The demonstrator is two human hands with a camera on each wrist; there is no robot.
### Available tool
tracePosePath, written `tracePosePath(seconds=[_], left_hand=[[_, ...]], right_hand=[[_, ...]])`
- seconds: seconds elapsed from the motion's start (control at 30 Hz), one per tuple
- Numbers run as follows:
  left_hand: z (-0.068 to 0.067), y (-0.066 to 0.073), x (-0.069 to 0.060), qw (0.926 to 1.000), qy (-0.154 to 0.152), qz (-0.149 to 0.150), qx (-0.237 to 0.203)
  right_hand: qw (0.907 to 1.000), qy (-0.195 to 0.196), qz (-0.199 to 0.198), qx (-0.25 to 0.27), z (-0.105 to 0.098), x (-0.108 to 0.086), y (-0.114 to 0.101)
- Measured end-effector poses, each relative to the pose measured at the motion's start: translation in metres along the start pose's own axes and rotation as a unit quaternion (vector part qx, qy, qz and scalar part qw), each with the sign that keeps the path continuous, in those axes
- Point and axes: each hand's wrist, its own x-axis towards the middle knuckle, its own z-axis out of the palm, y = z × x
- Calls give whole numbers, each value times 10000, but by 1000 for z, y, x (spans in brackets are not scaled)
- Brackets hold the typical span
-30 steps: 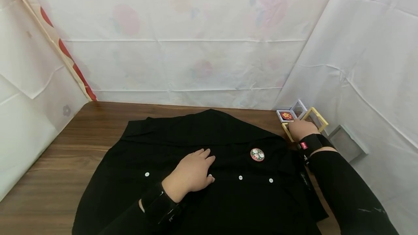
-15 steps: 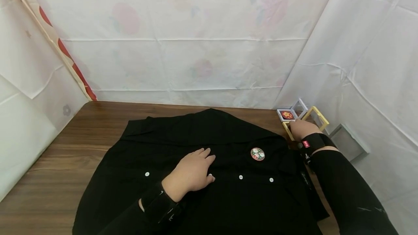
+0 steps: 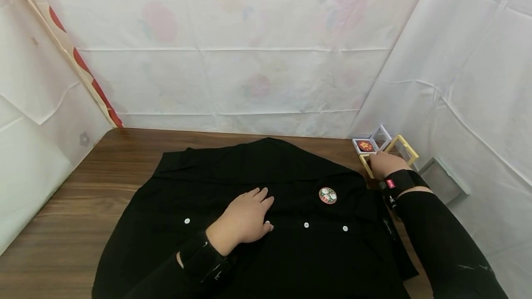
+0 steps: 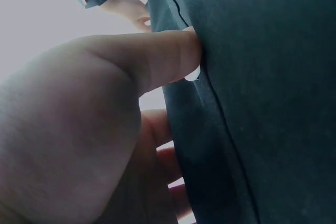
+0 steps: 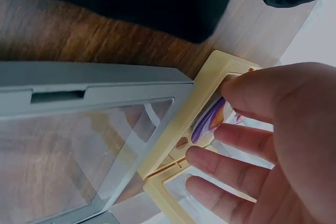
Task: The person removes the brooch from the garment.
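We find one round green badge on the black cloth shirt; purple-patterned badge unplaced; left hand spread, grip of right hand unclear.

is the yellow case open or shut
Open. The yellow case has its lid raised at an angle, and the right hand is at the purple item inside.
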Motion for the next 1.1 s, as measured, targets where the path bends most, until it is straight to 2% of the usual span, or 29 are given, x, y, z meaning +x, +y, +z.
tracePosePath(seconds=[0.3, 0.57, 0.83, 0.97, 1.1], left_hand=[[-1, 3, -1, 10000, -17, 28, -85], [-1, 1, 0, 9999, -28, -56, -129], [-6, 3, 2, 9998, -136, -151, -88], [-15, 13, 9, 9999, -119, -75, -25], [-21, 27, 21, 9997, -48, 178, 131]], right_hand=[[9997, 83, 201, 139, 7, -5, 2], [9977, 646, 182, -85, 4, -26, -17], [9901, 1166, -538, -575, 16, -63, -58], [9824, 1463, -1006, -580, 19, -82, -78], [9741, 1709, -1368, -562, 22, -92, -94]])
